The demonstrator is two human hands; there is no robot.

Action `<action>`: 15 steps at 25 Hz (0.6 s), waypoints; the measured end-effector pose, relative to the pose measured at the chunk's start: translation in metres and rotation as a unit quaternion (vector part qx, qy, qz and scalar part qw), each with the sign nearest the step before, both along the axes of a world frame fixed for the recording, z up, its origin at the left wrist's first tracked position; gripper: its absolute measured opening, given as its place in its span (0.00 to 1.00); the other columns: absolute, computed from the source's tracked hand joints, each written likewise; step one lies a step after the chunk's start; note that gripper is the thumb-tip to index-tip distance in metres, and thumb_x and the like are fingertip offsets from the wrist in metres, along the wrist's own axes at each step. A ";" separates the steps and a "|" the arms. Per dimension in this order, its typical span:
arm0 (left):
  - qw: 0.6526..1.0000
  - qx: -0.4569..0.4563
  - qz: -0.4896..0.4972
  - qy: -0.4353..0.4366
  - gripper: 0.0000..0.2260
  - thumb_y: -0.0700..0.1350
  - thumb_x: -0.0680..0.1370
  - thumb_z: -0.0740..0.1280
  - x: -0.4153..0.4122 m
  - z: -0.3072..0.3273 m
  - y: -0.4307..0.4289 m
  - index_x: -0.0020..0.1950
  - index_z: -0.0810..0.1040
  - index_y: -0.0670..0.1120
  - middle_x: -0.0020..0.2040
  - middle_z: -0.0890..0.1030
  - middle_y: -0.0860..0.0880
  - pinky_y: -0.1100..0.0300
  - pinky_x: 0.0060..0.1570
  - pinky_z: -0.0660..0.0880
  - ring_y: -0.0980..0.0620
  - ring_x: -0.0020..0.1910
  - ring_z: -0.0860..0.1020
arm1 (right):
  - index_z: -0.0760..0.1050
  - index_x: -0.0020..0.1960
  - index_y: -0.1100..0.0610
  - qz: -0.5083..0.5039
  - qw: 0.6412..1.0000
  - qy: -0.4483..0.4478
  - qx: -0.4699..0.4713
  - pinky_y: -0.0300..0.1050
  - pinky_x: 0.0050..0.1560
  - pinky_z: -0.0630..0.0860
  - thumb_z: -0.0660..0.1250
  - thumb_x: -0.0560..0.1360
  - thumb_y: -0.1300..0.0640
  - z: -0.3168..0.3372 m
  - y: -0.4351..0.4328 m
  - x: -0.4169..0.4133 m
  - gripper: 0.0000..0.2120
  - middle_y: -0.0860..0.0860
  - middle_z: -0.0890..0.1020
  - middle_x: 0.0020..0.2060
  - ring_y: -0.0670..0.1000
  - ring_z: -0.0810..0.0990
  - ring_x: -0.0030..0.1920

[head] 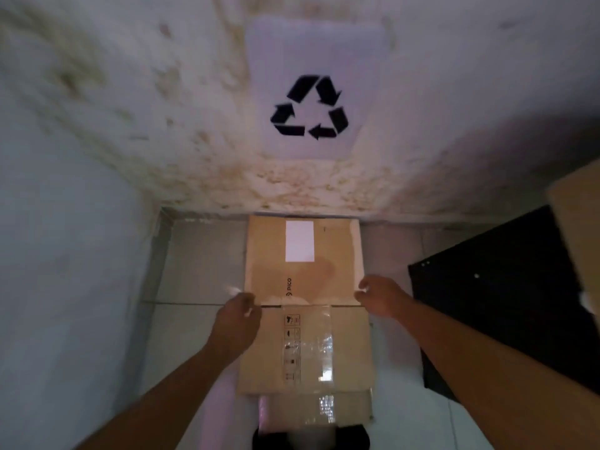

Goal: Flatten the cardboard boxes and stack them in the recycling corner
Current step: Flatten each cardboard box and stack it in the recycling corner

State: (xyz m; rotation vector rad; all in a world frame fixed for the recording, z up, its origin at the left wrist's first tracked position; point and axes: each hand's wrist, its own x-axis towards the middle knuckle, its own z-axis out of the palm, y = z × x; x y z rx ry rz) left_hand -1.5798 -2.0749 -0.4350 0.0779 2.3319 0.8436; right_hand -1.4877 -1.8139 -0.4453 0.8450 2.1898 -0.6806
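A flattened brown cardboard box [305, 287] lies on the tiled floor with its far end against the wall, below a white sheet bearing a black recycling symbol [310, 107]. The box has a white label near its far end and clear tape along its near half. My left hand [238, 316] is at the box's left edge by the middle fold, fingers curled at the edge. My right hand [380, 295] is at the right edge by the same fold, fingers bent. Whether either hand pinches the cardboard is unclear in the blur.
A stained wall rises straight ahead and another wall closes the left side. A black panel [493, 297] lies on the floor to the right, with a brown cardboard piece [578, 222] above it at the frame edge.
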 end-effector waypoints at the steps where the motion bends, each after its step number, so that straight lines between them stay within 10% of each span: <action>1: 1.000 0.016 -0.022 0.015 0.12 0.40 0.78 0.64 0.001 0.037 0.008 0.61 0.77 0.39 0.57 0.80 0.42 0.63 0.51 0.69 0.46 0.54 0.78 | 0.70 0.67 0.63 0.007 1.000 0.010 0.001 0.41 0.62 0.67 0.59 0.80 0.54 0.042 -0.004 -0.005 0.19 0.59 0.73 0.68 0.57 0.71 0.67; 7: 0.973 0.101 -0.162 0.128 0.16 0.44 0.79 0.63 0.020 0.271 0.064 0.65 0.74 0.42 0.64 0.75 0.44 0.58 0.62 0.69 0.45 0.64 0.74 | 0.74 0.61 0.58 -0.013 0.988 0.148 0.051 0.40 0.55 0.69 0.60 0.78 0.53 0.296 0.002 0.008 0.14 0.57 0.77 0.63 0.57 0.75 0.62; 15: 0.830 0.223 -0.347 0.375 0.16 0.48 0.79 0.64 0.134 0.528 0.177 0.65 0.75 0.45 0.65 0.75 0.47 0.54 0.63 0.71 0.47 0.62 0.75 | 0.70 0.68 0.55 -0.069 0.918 0.341 0.191 0.41 0.59 0.68 0.62 0.78 0.48 0.563 0.063 0.177 0.20 0.55 0.77 0.64 0.56 0.74 0.64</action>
